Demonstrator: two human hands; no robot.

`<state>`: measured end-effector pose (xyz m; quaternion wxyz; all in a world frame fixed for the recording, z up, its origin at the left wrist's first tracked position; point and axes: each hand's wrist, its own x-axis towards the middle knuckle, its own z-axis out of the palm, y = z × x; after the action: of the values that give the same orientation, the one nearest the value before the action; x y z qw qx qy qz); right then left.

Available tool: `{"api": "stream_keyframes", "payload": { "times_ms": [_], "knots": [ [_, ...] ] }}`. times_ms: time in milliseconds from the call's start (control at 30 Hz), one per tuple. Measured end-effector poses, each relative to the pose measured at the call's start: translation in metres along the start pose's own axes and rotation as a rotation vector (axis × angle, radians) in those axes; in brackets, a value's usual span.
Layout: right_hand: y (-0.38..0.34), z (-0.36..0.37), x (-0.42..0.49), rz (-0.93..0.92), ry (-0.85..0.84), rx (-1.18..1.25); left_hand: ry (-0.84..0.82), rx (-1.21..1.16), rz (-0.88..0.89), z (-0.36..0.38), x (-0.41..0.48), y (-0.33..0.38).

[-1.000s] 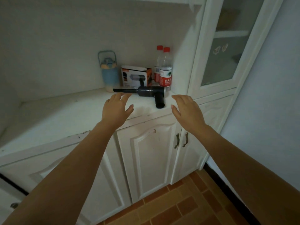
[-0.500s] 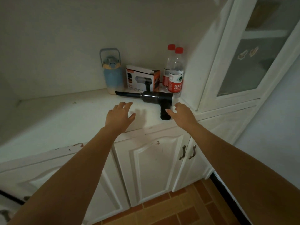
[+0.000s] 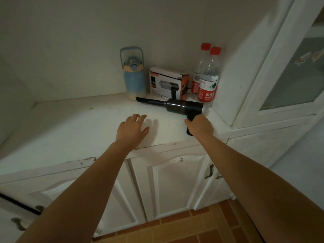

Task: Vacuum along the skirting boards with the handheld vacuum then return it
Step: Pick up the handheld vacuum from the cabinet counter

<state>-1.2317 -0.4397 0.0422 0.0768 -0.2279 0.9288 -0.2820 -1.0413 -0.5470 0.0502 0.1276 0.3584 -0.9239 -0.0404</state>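
Note:
A black handheld vacuum (image 3: pixel 182 106) lies on the white counter (image 3: pixel 78 127), its long narrow nozzle pointing left and its handle pointing toward me. My right hand (image 3: pixel 200 126) grips that handle near the counter's front edge, hiding most of it. My left hand (image 3: pixel 132 130) hovers over the counter to the left of the vacuum, fingers spread and holding nothing. A dark skirting board (image 3: pixel 254 225) runs along the right wall at floor level.
Behind the vacuum stand a blue lidded water jug (image 3: pixel 134 79), the vacuum's cardboard box (image 3: pixel 167 83) and two red-capped water bottles (image 3: pixel 208 76). A tall glass-door cabinet (image 3: pixel 289 67) rises on the right. White cupboard doors (image 3: pixel 175 183) sit below the counter, above orange floor tiles (image 3: pixel 184 230).
My right hand moved forward from beside the vacuum and closed round its handle. My left hand stayed spread over the counter. The view has moved closer to the counter.

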Motion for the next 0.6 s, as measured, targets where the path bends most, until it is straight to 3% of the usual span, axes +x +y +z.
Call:
{"api": "stream_keyframes", "payload": {
  "times_ms": [433, 600],
  "knots": [
    [-0.002, -0.007, -0.012, -0.022, -0.007, 0.082, 0.038, -0.01, -0.016, -0.001, -0.003, -0.008],
    [0.001, -0.023, -0.029, -0.062, 0.005, 0.217, 0.055, -0.032, -0.012, -0.008, -0.007, -0.008]
  ]
}}
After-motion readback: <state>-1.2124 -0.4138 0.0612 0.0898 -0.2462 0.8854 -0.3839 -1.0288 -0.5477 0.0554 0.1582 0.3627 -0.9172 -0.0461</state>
